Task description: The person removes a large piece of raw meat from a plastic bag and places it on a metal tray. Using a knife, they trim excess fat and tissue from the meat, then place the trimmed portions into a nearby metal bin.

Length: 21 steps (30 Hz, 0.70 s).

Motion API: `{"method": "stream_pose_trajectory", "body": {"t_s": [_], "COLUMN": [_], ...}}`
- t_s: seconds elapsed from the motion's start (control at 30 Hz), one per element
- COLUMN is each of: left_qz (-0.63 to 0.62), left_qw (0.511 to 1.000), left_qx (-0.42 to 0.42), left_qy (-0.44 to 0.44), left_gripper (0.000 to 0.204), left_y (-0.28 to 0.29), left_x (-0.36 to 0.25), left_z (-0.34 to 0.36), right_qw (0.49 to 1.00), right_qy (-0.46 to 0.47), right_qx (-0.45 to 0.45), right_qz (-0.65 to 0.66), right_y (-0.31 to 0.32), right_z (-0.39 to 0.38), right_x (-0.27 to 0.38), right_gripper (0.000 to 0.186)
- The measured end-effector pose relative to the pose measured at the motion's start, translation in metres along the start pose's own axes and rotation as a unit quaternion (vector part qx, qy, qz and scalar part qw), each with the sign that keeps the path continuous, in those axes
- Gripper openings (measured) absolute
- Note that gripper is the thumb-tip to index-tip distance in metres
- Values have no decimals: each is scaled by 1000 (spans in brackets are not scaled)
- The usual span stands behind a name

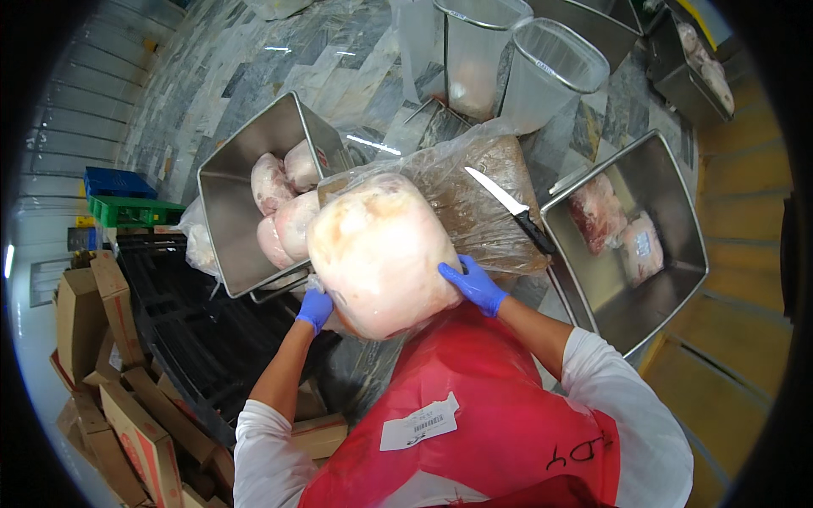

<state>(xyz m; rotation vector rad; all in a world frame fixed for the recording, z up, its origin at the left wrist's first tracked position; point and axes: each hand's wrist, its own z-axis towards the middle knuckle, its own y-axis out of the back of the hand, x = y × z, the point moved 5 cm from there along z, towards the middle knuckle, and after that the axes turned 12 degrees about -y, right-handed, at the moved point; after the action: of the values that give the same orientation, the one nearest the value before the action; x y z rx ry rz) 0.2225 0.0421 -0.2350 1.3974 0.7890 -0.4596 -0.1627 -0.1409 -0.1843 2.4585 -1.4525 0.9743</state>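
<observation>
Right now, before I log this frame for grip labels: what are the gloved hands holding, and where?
Both hands grip one large pale wrapped meat block: left hand at its lower left edge, right hand on its lower right side.

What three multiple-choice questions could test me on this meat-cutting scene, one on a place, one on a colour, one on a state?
1. Where does the knife lie?
A. On the plastic-covered board
B. Inside the left metal tub
C. On the floor

2. What colour are the gloves on both hands?
A. White
B. Blue
C. Black

3. What is the state of the big pale block of meat?
A. Lying alone in a tub
B. Sliced into strips
C. Held between both hands

Answers:
1. A: the knife rests on the board wrapped in clear plastic, between the two metal tubs.
2. B: the left hand and right hand both wear blue gloves.
3. C: each hand's grip presses a side of the whole, uncut block, which is in front of the red apron.
</observation>
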Motion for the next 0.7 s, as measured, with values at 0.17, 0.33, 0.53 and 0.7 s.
{"method": "stream_pose_trajectory", "body": {"t_s": [0.17, 0.33, 0.53, 0.7], "left_qz": [103, 151, -73, -140], "left_qw": [985, 979, 975, 965], "left_qx": [122, 136, 110, 17], "left_qy": [71, -23, 178, 223], "left_gripper": [28, 28, 18, 11], "left_y": [55, 85, 92, 133], "left_x": [-59, -146, -310, -296], "left_z": [13, 59, 104, 82], "right_qw": [987, 971, 973, 977], "right_qy": [-51, -94, 204, 105], "right_qx": [95, 157, -73, 117], "right_qz": [118, 153, -77, 142], "right_y": [-23, -7, 67, 94], "right_z": [11, 16, -25, -31], "right_x": [-5, -12, 99, 134], "right_gripper": [75, 70, 71, 65]}}
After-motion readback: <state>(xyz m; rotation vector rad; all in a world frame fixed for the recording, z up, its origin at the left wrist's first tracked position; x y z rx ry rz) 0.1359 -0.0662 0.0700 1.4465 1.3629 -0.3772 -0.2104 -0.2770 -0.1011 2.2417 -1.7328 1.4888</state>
